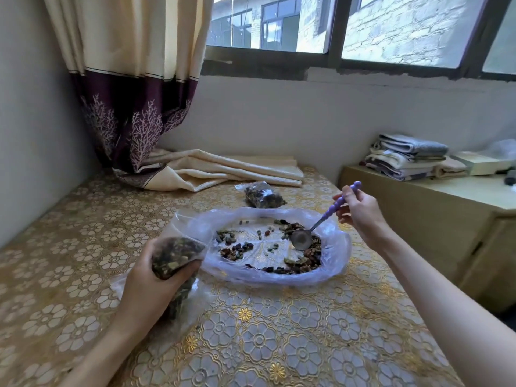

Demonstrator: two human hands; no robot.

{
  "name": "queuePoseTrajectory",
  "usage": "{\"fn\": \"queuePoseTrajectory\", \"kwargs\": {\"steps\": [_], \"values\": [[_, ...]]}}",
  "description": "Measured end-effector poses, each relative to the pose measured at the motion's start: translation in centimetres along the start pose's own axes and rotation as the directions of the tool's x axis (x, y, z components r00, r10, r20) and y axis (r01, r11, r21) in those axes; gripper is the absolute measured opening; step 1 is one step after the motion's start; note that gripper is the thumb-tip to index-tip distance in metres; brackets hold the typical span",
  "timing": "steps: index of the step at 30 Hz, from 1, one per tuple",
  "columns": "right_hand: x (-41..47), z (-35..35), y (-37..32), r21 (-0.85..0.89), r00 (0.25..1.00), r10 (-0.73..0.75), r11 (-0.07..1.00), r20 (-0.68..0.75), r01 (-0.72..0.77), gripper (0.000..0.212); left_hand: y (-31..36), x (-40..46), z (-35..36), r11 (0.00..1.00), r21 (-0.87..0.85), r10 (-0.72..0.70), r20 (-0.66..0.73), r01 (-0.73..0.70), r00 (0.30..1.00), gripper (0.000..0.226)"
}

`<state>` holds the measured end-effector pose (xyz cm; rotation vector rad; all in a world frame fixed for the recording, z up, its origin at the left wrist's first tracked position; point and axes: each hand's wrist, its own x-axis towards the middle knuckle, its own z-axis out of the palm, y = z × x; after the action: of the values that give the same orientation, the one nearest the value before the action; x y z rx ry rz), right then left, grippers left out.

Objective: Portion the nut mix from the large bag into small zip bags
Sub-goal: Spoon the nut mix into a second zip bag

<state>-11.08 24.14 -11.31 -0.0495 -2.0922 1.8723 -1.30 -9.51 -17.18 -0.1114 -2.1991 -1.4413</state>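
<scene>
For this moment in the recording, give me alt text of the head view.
Right hand dips a purple-handled spoon into an opened large bag of nut mix; left hand grips a filled small bag. Another filled bag lies behind.

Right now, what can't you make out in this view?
- Small zip bag, head view: its mouth and lower part are hidden by the left hand; open or sealed, unclear.
- Spoon bowl: load too blurred to judge.
- Filled bag behind the large bag: seal too small.
</scene>
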Motion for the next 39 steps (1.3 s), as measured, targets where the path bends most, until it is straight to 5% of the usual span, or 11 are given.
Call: {"fn": "queuePoseTrajectory", "kwargs": {"steps": [12,20,26,39], "values": [[3.6,1.8,-1.6,-0.277,0.952,-0.032,0.953,0.305,0.12,0.034,-0.1,0.4,0.4,1.0,-0.006,-0.03,0.032,0.03,0.999,0.053],[4.1,2.7,-0.9,-0.224,0.94,0.146,0.971,0.307,-0.077,0.034,1.2,1.8,1.1,0.998,-0.03,-0.058,0.101,0.062,0.993,0.054],[3.4,3.3,-0.2,-0.281,0.904,0.198,0.955,0.38,-0.091,0.034,1.8,2.9,2.6,0.989,-0.125,-0.066,0.114,0.08,0.991,0.056],[3.9,2.4,0.5,-0.168,0.936,0.296,0.949,0.192,-0.266,0.035,0.1,1.9,3.7,0.999,-0.051,0.025,0.107,-0.02,0.994,0.055]]}}
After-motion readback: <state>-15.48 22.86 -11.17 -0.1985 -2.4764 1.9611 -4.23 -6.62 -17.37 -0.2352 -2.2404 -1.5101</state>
